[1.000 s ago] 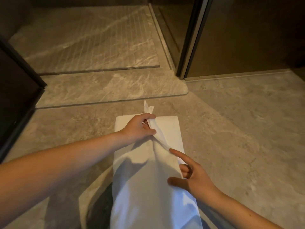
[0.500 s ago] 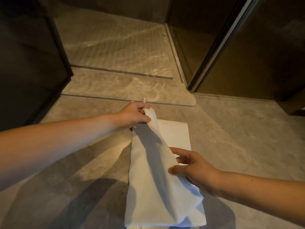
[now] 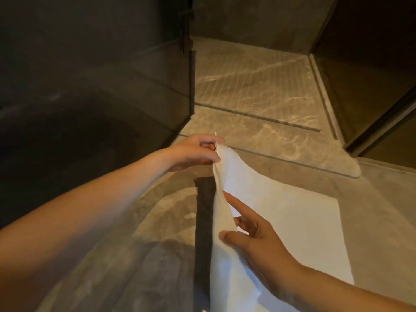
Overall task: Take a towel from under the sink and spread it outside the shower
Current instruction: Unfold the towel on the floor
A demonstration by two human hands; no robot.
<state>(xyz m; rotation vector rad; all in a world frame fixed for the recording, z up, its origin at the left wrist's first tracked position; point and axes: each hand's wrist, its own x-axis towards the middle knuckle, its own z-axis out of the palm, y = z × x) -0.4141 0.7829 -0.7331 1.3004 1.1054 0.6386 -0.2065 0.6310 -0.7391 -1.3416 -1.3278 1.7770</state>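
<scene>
A white towel (image 3: 281, 212) lies partly flat on the grey stone floor in front of the shower. Its left layer is lifted off the floor. My left hand (image 3: 198, 153) pinches the towel's far left corner and holds it up. My right hand (image 3: 252, 239) grips the lifted edge lower down, thumb on one side and fingers on the other, with the index finger stretched along the cloth. The raised flap casts a dark strip of shadow on the floor to its left.
The shower floor (image 3: 254, 86) with fine grooves lies ahead past a marble threshold (image 3: 270, 143). A dark glass panel (image 3: 135, 91) stands at the left, a dark glass door (image 3: 371, 86) at the right. Bare floor (image 3: 378, 210) extends to the right of the towel.
The towel's upper layer has been lifted and drawn leftward, uncovering a wider flat part on the floor. The view has swung right and nearer to the shower. My right hand took hold of the edge.
</scene>
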